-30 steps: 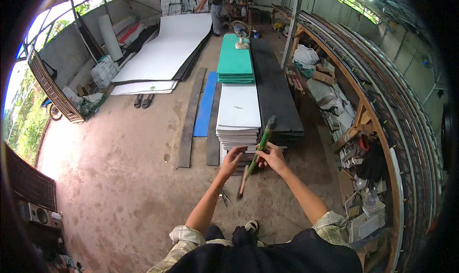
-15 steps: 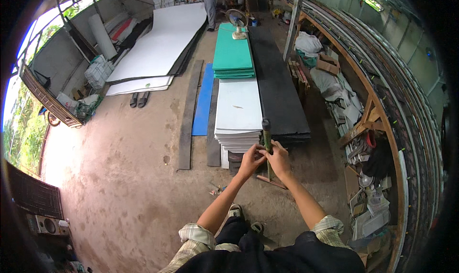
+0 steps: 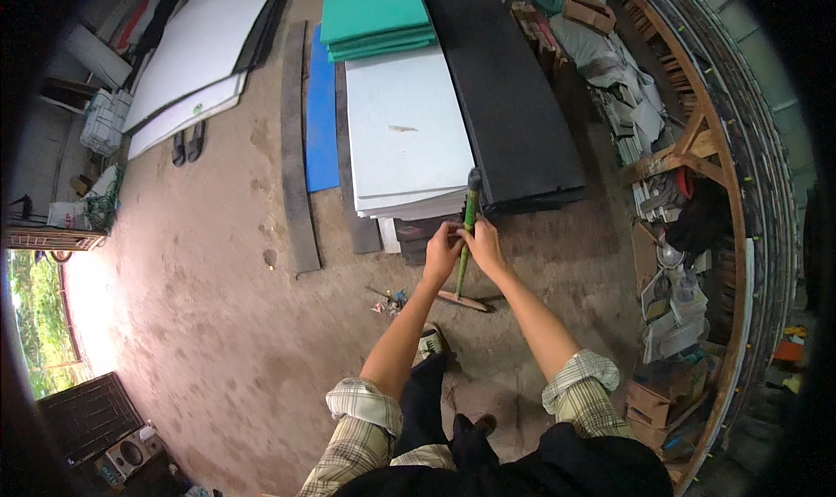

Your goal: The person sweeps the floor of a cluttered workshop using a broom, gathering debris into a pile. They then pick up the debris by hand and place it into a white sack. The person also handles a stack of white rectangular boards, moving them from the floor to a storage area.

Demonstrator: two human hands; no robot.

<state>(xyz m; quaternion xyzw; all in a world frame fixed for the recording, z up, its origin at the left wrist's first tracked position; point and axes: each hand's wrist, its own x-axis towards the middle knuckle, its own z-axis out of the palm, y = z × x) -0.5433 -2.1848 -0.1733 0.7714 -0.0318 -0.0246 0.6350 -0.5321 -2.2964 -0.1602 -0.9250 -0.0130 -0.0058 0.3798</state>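
Note:
A push broom (image 3: 471, 208) with a green handle and a dark cap stands nearly upright in front of me. Its flat wooden head (image 3: 464, 302) rests on the floor. My left hand (image 3: 442, 250) is closed at the handle from the left, fingertips against it. From the other side, my right hand (image 3: 485, 245) is closed round the same handle at about the same height. The fingers partly hide the handle there. On the floor left of the broom head lies a small heap of litter (image 3: 389, 303).
Beyond the hands, white sheets (image 3: 405, 118) are stacked, with green sheets (image 3: 374, 10) on top at the far end. Black sheets (image 3: 514, 105) lie to their right. A blue strip (image 3: 322, 131) and slippers (image 3: 188, 143) are on the left; a cluttered wooden rack (image 3: 736, 192) runs along the right.
The view has tilted down and turned, so the stacks shift up and left and the far person has left the frame. Both hands stay on the broom handle.

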